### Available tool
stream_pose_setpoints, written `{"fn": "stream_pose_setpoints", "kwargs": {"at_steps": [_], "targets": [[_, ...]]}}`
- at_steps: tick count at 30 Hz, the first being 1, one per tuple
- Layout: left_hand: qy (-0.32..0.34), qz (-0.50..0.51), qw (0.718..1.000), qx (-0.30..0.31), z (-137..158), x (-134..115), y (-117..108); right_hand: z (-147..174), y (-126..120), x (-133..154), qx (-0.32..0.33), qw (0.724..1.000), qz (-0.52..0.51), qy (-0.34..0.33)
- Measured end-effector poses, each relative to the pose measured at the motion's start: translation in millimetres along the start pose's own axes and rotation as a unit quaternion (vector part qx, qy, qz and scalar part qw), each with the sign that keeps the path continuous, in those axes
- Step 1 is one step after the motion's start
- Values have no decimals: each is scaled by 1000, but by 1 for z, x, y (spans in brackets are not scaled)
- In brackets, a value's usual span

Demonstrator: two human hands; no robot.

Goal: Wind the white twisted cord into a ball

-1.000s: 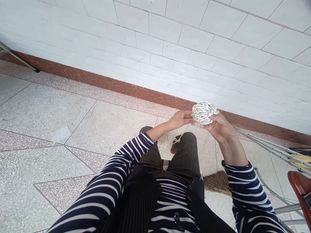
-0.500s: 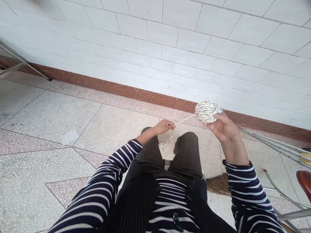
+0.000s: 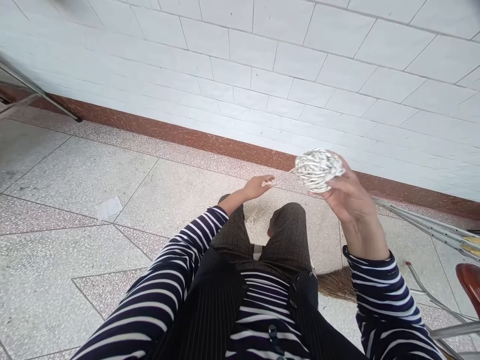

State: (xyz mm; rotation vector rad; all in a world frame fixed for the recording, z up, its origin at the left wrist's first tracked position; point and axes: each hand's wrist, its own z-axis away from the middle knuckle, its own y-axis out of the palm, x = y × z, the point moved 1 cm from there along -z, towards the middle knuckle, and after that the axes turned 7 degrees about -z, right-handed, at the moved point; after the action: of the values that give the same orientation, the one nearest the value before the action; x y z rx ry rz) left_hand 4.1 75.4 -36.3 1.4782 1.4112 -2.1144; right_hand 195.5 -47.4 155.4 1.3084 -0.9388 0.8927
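Observation:
A ball of white, dark-flecked yarn [image 3: 318, 170] is in my right hand [image 3: 350, 197], with fingers and thumb wrapped round its right side. To its left, above my knees, my left hand [image 3: 258, 187] is closed with a bit of white yarn strand [image 3: 267, 183] showing at its fingertips. The stretch between that hand and the ball is hard to make out against the floor. Loose yarn [image 3: 249, 218] hangs or lies between my knees, blurred.
A white tiled wall [image 3: 240, 65] with a red-brown baseboard [image 3: 176, 129] runs ahead. On the speckled floor lies a white paper [image 3: 109, 208]. Broom bristles [image 3: 337, 284] show at my right, near folded metal legs [image 3: 423, 220]. A metal leg [image 3: 56, 100] stands at far left.
My right hand has turned and moved slightly left with the yarn ball. My left hand has risen a little, and the taut strand between the hands no longer shows clearly.

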Motion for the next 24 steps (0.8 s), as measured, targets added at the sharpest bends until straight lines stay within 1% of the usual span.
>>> {"fn": "stream_pose_setpoints", "kwargs": {"at_steps": [2, 4, 6, 8, 9, 10, 12, 13, 14, 15, 16, 18, 20, 21, 22, 23, 24], "targets": [[69, 135, 988, 3, 2, -27, -1, -6, 0, -16, -8, 999, 22, 36], [101, 234, 967, 27, 8, -51, 2, -11, -2, -29, -15, 998, 35, 54], [99, 291, 950, 63, 16, -66, 7, -14, -6, -33, -23, 998, 42, 42], [84, 308, 943, 90, 22, -72, 11, -16, -10, -31, -29, 998, 48, 17], [76, 299, 948, 81, 23, -73, 12, -16, -11, -29, -30, 998, 51, 7], [70, 277, 957, 51, 22, -73, 12, -15, -11, -27, -28, 998, 56, 2], [68, 207, 975, -45, 17, -73, 8, -11, -8, -24, -14, 997, 73, 6], [72, 173, 978, -88, 14, -74, 5, -9, -6, -23, -3, 997, 82, 13], [79, 149, 979, -114, 11, -76, 3, -7, -2, -23, 8, 996, 90, 19], [87, 139, 979, -120, 9, -78, 2, -6, 1, -24, 19, 995, 96, 23], [94, 140, 980, -109, 8, -80, 1, -5, 4, -23, 27, 994, 100, 22], [104, 152, 981, -60, 11, -84, 3, -5, 7, -22, 31, 993, 113, 5], [110, 167, 980, -4, 19, -85, 6, -7, 3, -17, 19, 987, 157, -27], [112, 175, 978, 21, 25, -84, 7, -9, -1, -14, 8, 980, 194, -46], [110, 182, 976, 45, 31, -83, 8, -12, -5, -11, -8, 968, 242, -71], [105, 187, 974, 67, 37, -82, 7, -15, -11, -9, -22, 948, 302, -100], [97, 188, 973, 91, 44, -81, 4, -18, -18, -7, -44, 920, 365, -136]]}}
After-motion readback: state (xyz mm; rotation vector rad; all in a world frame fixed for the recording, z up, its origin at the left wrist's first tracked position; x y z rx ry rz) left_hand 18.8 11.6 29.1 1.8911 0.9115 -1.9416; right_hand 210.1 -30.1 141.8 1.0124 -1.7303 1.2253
